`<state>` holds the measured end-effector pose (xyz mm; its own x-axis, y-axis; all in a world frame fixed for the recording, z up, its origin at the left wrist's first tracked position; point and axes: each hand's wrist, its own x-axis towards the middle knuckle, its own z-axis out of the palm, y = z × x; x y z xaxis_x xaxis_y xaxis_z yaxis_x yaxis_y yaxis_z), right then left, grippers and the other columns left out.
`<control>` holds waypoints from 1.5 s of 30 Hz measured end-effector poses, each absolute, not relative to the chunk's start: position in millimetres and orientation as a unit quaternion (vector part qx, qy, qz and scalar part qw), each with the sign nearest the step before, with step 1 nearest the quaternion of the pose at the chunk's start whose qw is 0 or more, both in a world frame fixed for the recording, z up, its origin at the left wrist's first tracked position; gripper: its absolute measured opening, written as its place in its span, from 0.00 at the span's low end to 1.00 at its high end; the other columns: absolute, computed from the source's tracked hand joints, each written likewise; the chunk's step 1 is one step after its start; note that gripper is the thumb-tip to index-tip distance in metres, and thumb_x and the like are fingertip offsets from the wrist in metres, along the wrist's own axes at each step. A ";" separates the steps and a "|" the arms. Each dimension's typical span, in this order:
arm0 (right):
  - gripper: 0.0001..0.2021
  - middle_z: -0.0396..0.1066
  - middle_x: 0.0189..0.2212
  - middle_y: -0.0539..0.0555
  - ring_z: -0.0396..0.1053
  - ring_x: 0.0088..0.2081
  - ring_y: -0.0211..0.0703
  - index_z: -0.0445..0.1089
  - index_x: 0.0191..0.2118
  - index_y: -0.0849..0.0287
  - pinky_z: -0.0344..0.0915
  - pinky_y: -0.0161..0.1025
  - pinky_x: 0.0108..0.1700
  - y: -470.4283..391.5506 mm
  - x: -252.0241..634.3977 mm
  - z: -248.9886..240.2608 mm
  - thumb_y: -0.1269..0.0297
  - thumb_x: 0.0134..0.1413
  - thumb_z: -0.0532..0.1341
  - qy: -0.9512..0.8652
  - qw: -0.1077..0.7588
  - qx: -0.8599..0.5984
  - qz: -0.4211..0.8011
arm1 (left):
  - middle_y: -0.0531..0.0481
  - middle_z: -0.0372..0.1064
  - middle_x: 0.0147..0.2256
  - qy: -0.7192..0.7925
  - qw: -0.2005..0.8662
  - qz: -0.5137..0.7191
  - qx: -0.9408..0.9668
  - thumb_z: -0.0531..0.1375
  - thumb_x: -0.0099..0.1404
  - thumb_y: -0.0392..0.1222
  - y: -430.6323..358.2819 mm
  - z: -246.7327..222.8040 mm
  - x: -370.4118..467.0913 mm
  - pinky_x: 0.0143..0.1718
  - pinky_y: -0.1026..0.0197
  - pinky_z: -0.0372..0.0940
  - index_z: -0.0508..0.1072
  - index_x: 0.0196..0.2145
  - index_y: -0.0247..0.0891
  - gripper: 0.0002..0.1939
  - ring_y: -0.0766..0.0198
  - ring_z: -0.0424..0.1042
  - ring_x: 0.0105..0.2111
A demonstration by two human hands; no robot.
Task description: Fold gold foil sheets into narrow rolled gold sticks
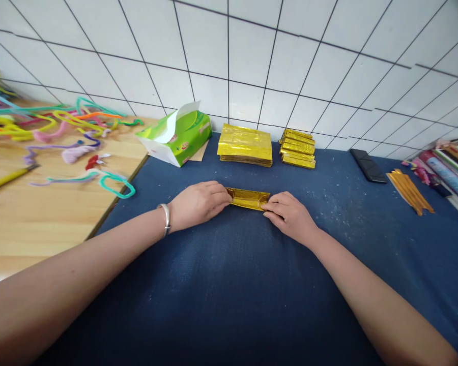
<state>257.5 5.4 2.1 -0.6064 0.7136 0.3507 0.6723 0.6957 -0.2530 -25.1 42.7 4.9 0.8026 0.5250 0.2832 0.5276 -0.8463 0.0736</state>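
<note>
A strip of gold foil paper (249, 199), folded into a shallow trough with raised edges, lies on the dark blue cloth (213, 284) between my hands. My left hand (201, 204), with a silver bangle at the wrist, grips its left end. At the right end, the fingers of my right hand (288, 215) pinch the corner. Both thumbs are near the front edge; the fingertips partly cover the ends of the paper. Just beyond sits a stack of flat gold foil sheets (245, 144), and to its right a pile of narrow folded gold strips (297, 148).
A green paper package (193, 133) stands by the white tiled wall (252, 56). On the wooden board (34, 218) at left lie tangled coloured fuzzy stems (61, 122) and a yellow pen-like stick (7, 179). Farther right are a black phone (367, 165), orange-gold strips (410, 192) and books (448, 175).
</note>
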 end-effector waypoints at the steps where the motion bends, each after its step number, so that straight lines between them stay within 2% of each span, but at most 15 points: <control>1: 0.11 0.69 0.38 0.55 0.63 0.41 0.42 0.72 0.43 0.57 0.62 0.43 0.46 5.5 257.1 1.8 0.64 0.60 0.54 -0.894 0.216 -0.391 0.042 | 0.46 0.69 0.38 -0.294 -0.005 -0.156 -0.943 0.48 0.69 0.42 42.1 3.9 -23.7 0.45 0.58 0.64 0.72 0.41 0.36 0.14 0.62 0.68 0.39; 10: 0.12 0.69 0.36 0.57 0.62 0.39 0.44 0.71 0.41 0.59 0.59 0.43 0.42 7.9 249.6 -0.3 0.66 0.62 0.50 -0.885 0.189 -0.425 -0.003 | 0.46 0.70 0.36 -0.383 -0.067 -0.172 -0.905 0.48 0.69 0.43 36.4 4.4 -19.3 0.43 0.58 0.64 0.71 0.40 0.35 0.14 0.62 0.69 0.38; 16: 0.11 0.69 0.32 0.54 0.63 0.36 0.41 0.70 0.33 0.59 0.57 0.41 0.43 10.2 245.7 2.6 0.66 0.61 0.51 -0.858 0.207 -0.468 0.040 | 0.47 0.69 0.34 -0.412 -0.080 -0.169 -0.892 0.49 0.68 0.42 32.3 6.1 -16.2 0.42 0.59 0.64 0.72 0.37 0.36 0.13 0.62 0.69 0.37; 25: 0.09 0.68 0.27 0.51 0.61 0.32 0.41 0.66 0.26 0.57 0.57 0.39 0.38 12.7 238.0 3.4 0.66 0.56 0.55 -0.815 0.215 -0.533 0.076 | 0.48 0.69 0.30 -0.438 -0.072 -0.190 -0.876 0.50 0.67 0.42 33.7 3.8 -10.5 0.37 0.60 0.63 0.72 0.33 0.36 0.12 0.64 0.68 0.32; 35: 0.08 0.66 0.25 0.52 0.60 0.31 0.42 0.62 0.24 0.57 0.56 0.40 0.37 13.5 231.8 3.0 0.66 0.54 0.55 -0.800 0.207 -0.561 0.044 | 0.50 0.66 0.27 -0.480 -0.075 -0.179 -0.856 0.54 0.64 0.43 33.9 7.1 -3.9 0.33 0.61 0.60 0.68 0.27 0.36 0.11 0.65 0.65 0.28; 45: 0.08 0.65 0.24 0.52 0.60 0.30 0.41 0.60 0.23 0.57 0.56 0.40 0.36 13.3 230.6 3.6 0.66 0.52 0.56 -0.797 0.200 -0.569 0.036 | 0.51 0.65 0.26 -0.490 -0.066 -0.176 -0.851 0.55 0.62 0.43 34.0 7.0 -2.5 0.31 0.62 0.58 0.67 0.26 0.36 0.10 0.66 0.64 0.27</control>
